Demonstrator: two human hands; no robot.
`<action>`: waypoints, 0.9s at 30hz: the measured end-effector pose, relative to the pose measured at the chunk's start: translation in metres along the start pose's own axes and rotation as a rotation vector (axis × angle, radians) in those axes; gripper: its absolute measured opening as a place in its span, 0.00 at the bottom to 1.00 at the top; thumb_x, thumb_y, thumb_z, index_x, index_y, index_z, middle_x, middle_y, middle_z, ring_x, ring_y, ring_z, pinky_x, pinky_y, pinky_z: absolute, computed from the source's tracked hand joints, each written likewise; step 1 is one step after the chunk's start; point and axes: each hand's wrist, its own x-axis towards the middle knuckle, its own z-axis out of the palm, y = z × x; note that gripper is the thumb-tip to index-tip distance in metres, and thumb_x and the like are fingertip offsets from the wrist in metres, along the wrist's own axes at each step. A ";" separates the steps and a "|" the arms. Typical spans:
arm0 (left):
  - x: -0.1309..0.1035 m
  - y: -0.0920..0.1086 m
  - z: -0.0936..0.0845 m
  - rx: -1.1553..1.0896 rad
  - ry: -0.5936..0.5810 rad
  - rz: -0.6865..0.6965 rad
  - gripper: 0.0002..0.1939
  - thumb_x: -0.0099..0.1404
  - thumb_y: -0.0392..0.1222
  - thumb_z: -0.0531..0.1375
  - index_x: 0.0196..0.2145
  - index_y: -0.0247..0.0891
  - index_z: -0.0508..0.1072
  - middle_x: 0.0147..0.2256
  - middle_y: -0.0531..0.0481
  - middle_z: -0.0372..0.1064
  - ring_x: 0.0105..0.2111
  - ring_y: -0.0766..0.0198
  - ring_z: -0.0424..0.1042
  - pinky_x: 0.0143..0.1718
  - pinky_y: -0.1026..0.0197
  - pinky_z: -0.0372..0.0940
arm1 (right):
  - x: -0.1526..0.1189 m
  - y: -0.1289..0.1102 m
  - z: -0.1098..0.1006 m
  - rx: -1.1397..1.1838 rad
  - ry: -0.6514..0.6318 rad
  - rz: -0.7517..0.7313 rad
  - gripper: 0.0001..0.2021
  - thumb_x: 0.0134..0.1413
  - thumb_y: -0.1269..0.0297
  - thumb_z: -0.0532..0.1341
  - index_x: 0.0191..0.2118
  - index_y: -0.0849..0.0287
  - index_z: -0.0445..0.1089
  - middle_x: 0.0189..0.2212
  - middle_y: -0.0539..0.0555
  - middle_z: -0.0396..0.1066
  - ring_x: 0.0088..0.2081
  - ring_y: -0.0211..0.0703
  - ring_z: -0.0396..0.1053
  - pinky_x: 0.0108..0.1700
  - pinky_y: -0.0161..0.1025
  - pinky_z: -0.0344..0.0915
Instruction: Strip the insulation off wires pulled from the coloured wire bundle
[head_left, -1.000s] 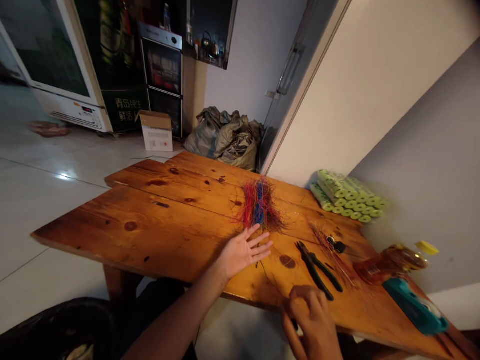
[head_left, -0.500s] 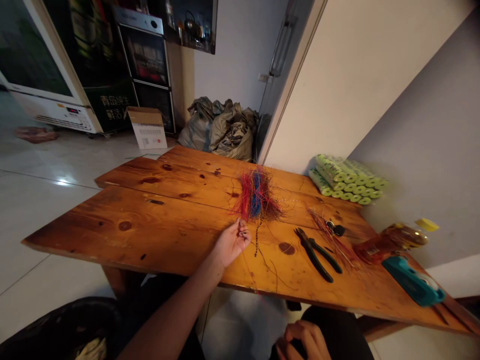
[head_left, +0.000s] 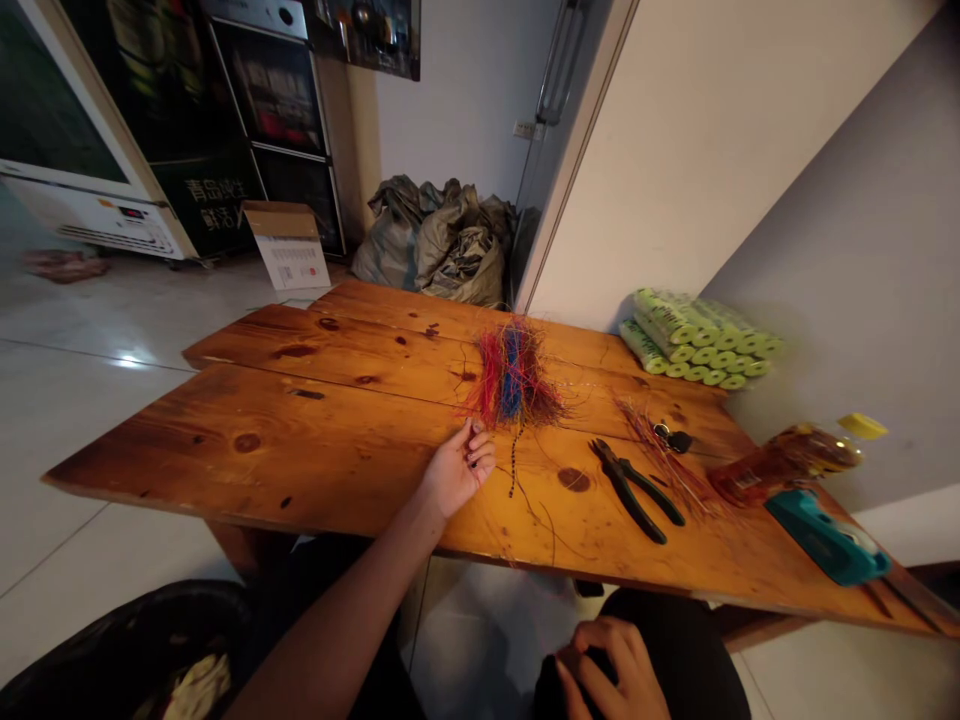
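Observation:
My left hand [head_left: 461, 468] reaches over the table, thumb and forefinger pinched together at the lower left edge of a bundle of thin wires [head_left: 512, 372], red, blue and brownish. Whatever sits in that pinch is too fine to make out. Just right of the hand, a short dark beaded-looking strand [head_left: 514, 465] lies on the wood, with a thin loose wire [head_left: 541, 515] curving beside it. My right hand [head_left: 619, 660] is down at my knee below the table edge, its fingers curled; what they may hold is hidden. Green-handled pliers [head_left: 634, 490] lie right of the strand.
On the wooden table [head_left: 247, 400] lie more loose wires [head_left: 660, 450], keys [head_left: 677, 439], a tipped bottle [head_left: 787, 463] and a teal tape dispenser [head_left: 829, 540]. Green-wrapped rolls [head_left: 697, 340] are stacked against the wall. A black-lined bin [head_left: 127, 640] stands at lower left.
My left hand has shifted slightly up and left in view, still by the bundle's lower edge. The view has tilted a little. My right hand stays at the knee.

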 end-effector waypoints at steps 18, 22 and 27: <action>0.005 0.007 -0.002 0.091 0.105 0.111 0.12 0.68 0.32 0.46 0.25 0.34 0.60 0.18 0.59 0.47 0.14 0.77 0.49 0.12 0.73 0.43 | 0.043 0.050 -0.025 0.127 -0.119 0.257 0.11 0.59 0.62 0.51 0.31 0.56 0.67 0.28 0.54 0.70 0.32 0.44 0.69 0.34 0.39 0.68; 0.007 0.008 -0.007 0.120 0.146 0.095 0.15 0.67 0.32 0.47 0.22 0.36 0.56 0.18 0.59 0.45 0.13 0.77 0.47 0.11 0.73 0.43 | 0.106 0.099 -0.028 0.039 -0.004 0.477 0.16 0.58 0.56 0.51 0.45 0.60 0.65 0.34 0.58 0.72 0.34 0.46 0.71 0.34 0.40 0.68; 0.008 0.003 -0.010 0.167 0.173 0.092 0.15 0.64 0.31 0.51 0.21 0.36 0.55 0.17 0.61 0.44 0.12 0.78 0.45 0.11 0.72 0.40 | 0.183 0.134 -0.016 -0.052 0.078 0.401 0.19 0.57 0.54 0.51 0.42 0.64 0.71 0.22 0.53 0.71 0.21 0.40 0.70 0.25 0.35 0.65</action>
